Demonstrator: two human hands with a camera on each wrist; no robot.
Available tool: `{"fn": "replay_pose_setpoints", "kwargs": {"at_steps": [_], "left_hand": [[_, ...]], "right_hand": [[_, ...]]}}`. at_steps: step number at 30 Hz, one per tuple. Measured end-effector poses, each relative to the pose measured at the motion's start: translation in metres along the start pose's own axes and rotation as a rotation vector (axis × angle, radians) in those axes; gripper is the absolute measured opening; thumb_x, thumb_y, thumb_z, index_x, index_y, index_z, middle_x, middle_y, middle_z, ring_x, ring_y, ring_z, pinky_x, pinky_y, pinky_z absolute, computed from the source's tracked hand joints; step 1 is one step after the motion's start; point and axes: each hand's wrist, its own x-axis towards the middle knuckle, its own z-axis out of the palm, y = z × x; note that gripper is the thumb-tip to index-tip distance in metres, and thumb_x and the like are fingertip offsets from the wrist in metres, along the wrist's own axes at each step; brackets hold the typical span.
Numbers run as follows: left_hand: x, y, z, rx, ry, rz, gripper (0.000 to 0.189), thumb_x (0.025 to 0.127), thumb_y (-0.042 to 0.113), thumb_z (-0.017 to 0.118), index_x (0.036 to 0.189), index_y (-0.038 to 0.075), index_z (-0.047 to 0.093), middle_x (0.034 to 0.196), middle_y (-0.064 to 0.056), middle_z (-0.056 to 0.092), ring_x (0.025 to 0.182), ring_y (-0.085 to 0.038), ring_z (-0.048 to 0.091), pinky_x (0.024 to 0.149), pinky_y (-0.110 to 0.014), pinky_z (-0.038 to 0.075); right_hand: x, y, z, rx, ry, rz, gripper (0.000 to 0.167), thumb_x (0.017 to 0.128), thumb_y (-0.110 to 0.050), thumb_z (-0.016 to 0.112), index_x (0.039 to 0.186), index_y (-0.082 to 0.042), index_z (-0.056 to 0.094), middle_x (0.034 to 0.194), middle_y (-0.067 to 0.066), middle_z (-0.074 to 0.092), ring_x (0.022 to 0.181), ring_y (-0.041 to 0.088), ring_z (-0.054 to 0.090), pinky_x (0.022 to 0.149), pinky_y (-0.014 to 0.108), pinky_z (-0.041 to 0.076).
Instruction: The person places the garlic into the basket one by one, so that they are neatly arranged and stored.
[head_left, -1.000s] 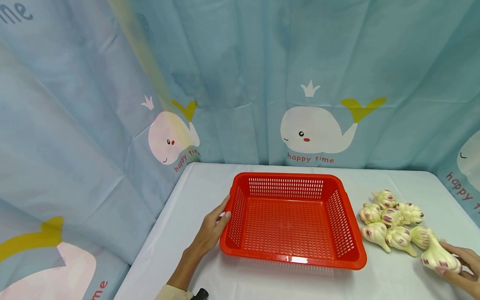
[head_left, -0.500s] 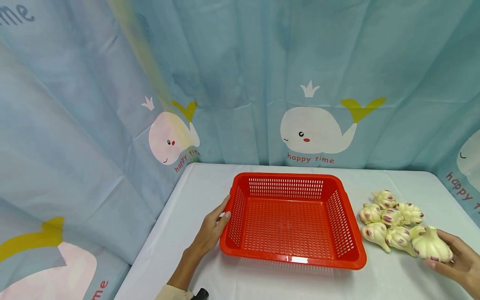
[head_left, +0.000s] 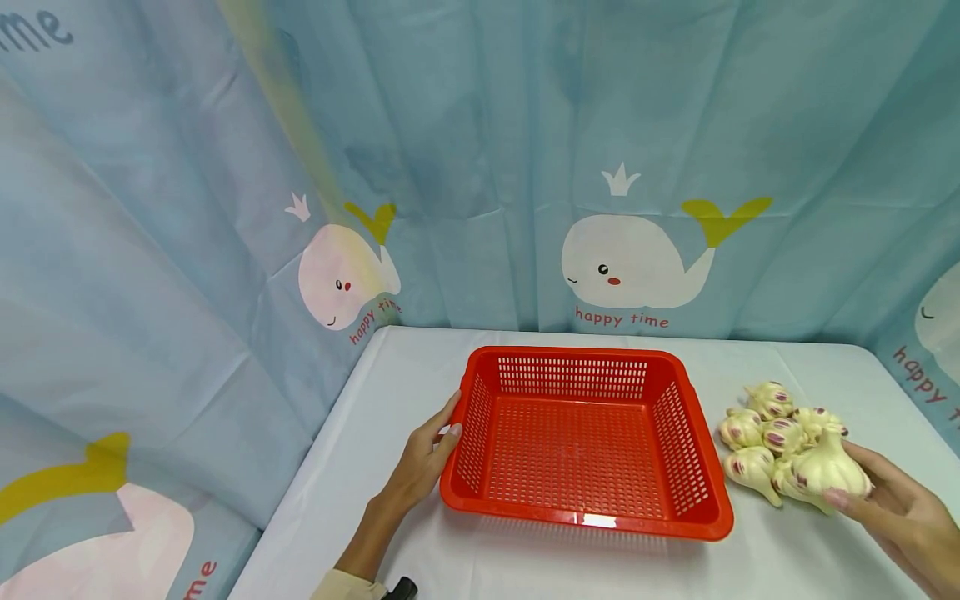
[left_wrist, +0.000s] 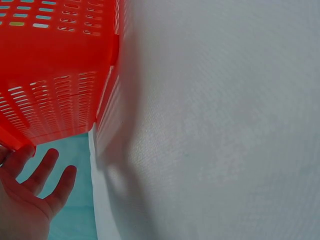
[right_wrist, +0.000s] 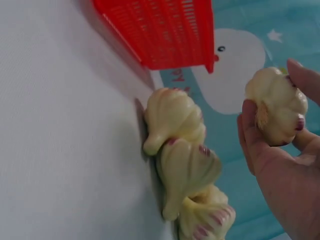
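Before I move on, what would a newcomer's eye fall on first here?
Most likely the red basket on the white table, with the left grip at its left side. Next, garlic bulbs clustered to its right, with another bulb held up in the right grip; then the white whales on the blue curtain behind.

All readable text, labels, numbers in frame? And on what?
All on the curtain:
"happy time": under the middle whale
"happy time", last letters creased: under the left whale
"happy t", cut off: right edge
"me", cut off: top left
"me", cut off: bottom left
Right wrist view: red letters beside the basket, too blurred.
Basket, garlic: none readable.
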Motion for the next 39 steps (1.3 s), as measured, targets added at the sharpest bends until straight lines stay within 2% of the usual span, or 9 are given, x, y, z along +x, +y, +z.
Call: {"fn": "replay_pose_setpoints", "kwargs": {"at_steps": [2, 8, 11, 17, 23, 28, 31, 35, 39], "left_hand": [[0.0, 0.0, 0.0, -0.005, 0.0, -0.002, 0.06, 0.111, 0.029, 0.052, 0.168, 0.02, 0.033, 0.167, 0.001, 0.044, 0.14, -0.029, 0.057, 0.102, -0.026, 0.056], [0.0, 0.0, 0.001, -0.022, 0.002, -0.01, 0.06, 0.111, 0.03, 0.052, 0.168, 0.021, 0.033, 0.165, 0.001, 0.046, 0.139, -0.028, 0.059, 0.102, -0.026, 0.056], [-0.001, -0.001, 0.001, -0.031, 0.004, -0.013, 0.061, 0.111, 0.029, 0.052, 0.168, 0.021, 0.033, 0.165, 0.001, 0.047, 0.138, -0.027, 0.06, 0.102, -0.028, 0.057], [-0.001, -0.001, 0.002, -0.068, 0.003, -0.021, 0.061, 0.111, 0.029, 0.053, 0.168, 0.02, 0.033, 0.164, -0.001, 0.048, 0.137, -0.029, 0.061, 0.099, -0.031, 0.06], [-0.001, 0.0, 0.002, -0.122, 0.006, -0.038, 0.06, 0.111, 0.027, 0.052, 0.168, 0.02, 0.033, 0.164, -0.005, 0.048, 0.127, -0.033, 0.067, 0.09, -0.03, 0.063], [-0.001, 0.003, 0.005, -0.2, 0.012, -0.064, 0.06, 0.112, 0.025, 0.052, 0.168, 0.021, 0.033, 0.168, -0.003, 0.041, 0.137, -0.036, 0.061, 0.094, -0.034, 0.061], [-0.001, 0.004, 0.007, -0.216, 0.017, -0.074, 0.06, 0.111, 0.025, 0.052, 0.168, 0.022, 0.033, 0.17, 0.0, 0.038, 0.147, -0.033, 0.05, 0.101, -0.035, 0.057], [0.0, 0.004, 0.008, -0.272, 0.018, -0.08, 0.059, 0.112, 0.023, 0.051, 0.168, 0.022, 0.033, 0.17, 0.0, 0.037, 0.147, -0.033, 0.05, 0.103, -0.035, 0.056], [0.0, 0.004, 0.008, -0.344, 0.014, -0.081, 0.06, 0.112, 0.02, 0.049, 0.169, 0.019, 0.031, 0.171, -0.002, 0.036, 0.147, -0.036, 0.051, 0.102, -0.035, 0.057]], "right_hand": [[0.002, -0.002, 0.004, 0.004, -0.011, 0.003, 0.074, 0.108, 0.008, 0.047, 0.169, -0.019, 0.016, 0.173, -0.003, 0.0, 0.127, -0.022, 0.042, 0.095, 0.0, 0.044], [0.01, -0.009, 0.021, -0.125, 0.024, 0.03, 0.066, 0.108, 0.002, 0.054, 0.161, -0.028, 0.028, 0.168, -0.006, 0.012, 0.125, -0.024, 0.04, 0.091, 0.001, 0.046], [0.015, -0.014, 0.031, -0.211, 0.021, 0.051, 0.067, 0.108, -0.003, 0.058, 0.162, -0.028, 0.026, 0.169, -0.004, 0.014, 0.122, -0.027, 0.039, 0.09, 0.002, 0.048], [0.023, -0.021, 0.045, -0.092, -0.01, 0.014, 0.067, 0.104, 0.006, 0.06, 0.159, -0.018, 0.032, 0.165, -0.002, 0.023, 0.124, -0.023, 0.044, 0.093, 0.004, 0.049], [0.031, -0.03, 0.055, -0.065, -0.023, -0.037, 0.067, 0.101, 0.01, 0.061, 0.159, -0.015, 0.037, 0.155, -0.011, 0.037, 0.125, -0.019, 0.049, 0.092, 0.007, 0.052], [0.036, -0.042, 0.063, 0.075, -0.1, -0.127, 0.066, 0.097, 0.021, 0.057, 0.154, -0.011, 0.047, 0.148, -0.009, 0.054, 0.127, -0.002, 0.061, 0.093, 0.017, 0.058], [0.037, -0.05, 0.07, 0.058, -0.113, -0.149, 0.062, 0.095, 0.022, 0.058, 0.151, -0.004, 0.05, 0.144, -0.005, 0.06, 0.125, 0.002, 0.064, 0.094, 0.019, 0.058], [0.04, -0.055, 0.079, 0.017, -0.1, -0.128, 0.059, 0.094, 0.02, 0.061, 0.149, 0.001, 0.049, 0.145, -0.003, 0.061, 0.125, 0.002, 0.065, 0.094, 0.018, 0.058], [0.043, -0.056, 0.085, -0.013, -0.097, -0.09, 0.06, 0.096, 0.015, 0.064, 0.151, -0.005, 0.047, 0.146, -0.01, 0.058, 0.127, -0.003, 0.062, 0.094, 0.016, 0.057]]}}
